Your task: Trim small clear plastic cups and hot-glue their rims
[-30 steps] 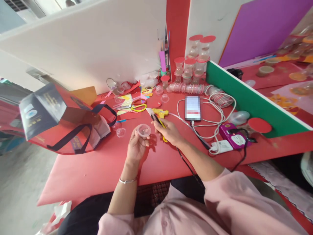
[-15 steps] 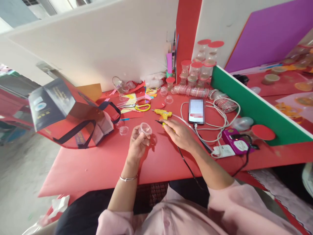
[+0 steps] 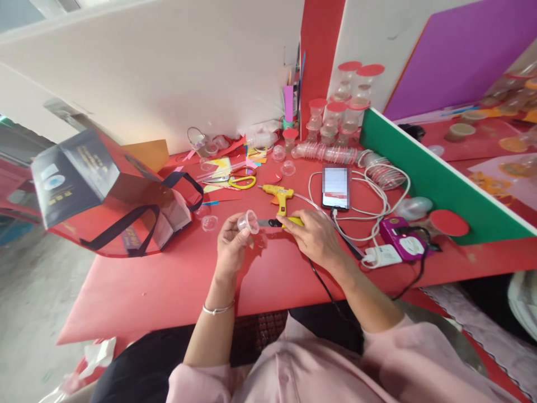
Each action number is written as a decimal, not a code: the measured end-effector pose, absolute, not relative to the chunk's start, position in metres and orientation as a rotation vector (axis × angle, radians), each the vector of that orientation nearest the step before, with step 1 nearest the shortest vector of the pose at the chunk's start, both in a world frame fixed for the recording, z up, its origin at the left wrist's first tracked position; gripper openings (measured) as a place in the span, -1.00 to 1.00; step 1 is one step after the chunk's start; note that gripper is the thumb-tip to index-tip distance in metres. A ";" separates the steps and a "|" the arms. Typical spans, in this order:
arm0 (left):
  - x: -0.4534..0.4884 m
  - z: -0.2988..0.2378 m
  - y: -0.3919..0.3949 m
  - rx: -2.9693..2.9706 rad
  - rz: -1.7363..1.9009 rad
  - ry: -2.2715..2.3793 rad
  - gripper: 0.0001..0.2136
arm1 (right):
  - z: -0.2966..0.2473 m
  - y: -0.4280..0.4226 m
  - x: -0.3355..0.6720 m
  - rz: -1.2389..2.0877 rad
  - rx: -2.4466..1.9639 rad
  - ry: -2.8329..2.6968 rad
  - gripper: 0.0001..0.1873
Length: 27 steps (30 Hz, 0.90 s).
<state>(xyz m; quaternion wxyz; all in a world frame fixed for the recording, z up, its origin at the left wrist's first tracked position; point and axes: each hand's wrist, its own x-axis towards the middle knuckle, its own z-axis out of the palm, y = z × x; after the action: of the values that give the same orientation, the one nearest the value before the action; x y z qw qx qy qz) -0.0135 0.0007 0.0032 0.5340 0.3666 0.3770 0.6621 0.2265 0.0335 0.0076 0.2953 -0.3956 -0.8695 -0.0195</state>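
- The red-covered work table [image 3: 168, 291] runs out of frame at both sides, and the person's pink sleeves hide part of its near edge.
- A dark and red paper gift bag with black ribbon handles [image 3: 104, 190] lies on its side at the left. Its print is too blurred to read.
- A green board [image 3: 436, 173] walls off the right side.
- A phone [image 3: 335, 186] lies among white cables [image 3: 377, 196], its screen blurred.
- The right hand [image 3: 314, 235] is closed around a yellow-handled utility knife [image 3: 289, 221] and covers most of the handle. The blade points left.
- A yellow glue gun [image 3: 279, 194] lies just behind the knife.
- The left hand [image 3: 232, 243] pinches a small clear plastic cup [image 3: 249, 222] above the table's middle. Whether the blade touches it cannot be told.
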 end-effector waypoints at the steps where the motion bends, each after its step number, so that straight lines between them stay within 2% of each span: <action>1: -0.013 0.003 0.001 0.883 1.571 0.908 -0.62 | 0.007 0.033 0.226 -0.053 -1.062 -2.310 -0.47; 13: -0.007 0.009 -0.002 0.852 1.525 0.985 -0.68 | 0.001 0.025 0.225 -0.133 -1.155 -2.240 -0.46; 20: -0.008 0.010 -0.003 0.921 1.501 1.021 -0.74 | -0.001 0.022 0.225 -0.157 -1.153 -2.221 -0.36; 27: -0.009 0.009 -0.002 0.883 1.459 1.076 -0.68 | -0.003 0.022 0.226 -0.136 -1.170 -2.225 -0.33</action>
<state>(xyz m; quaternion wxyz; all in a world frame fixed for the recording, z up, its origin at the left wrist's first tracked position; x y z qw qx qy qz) -0.0090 -0.0020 0.0091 0.5333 0.3703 0.4516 0.6121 0.2259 0.0221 -0.0031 0.3068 -0.4424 -0.8412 -0.0513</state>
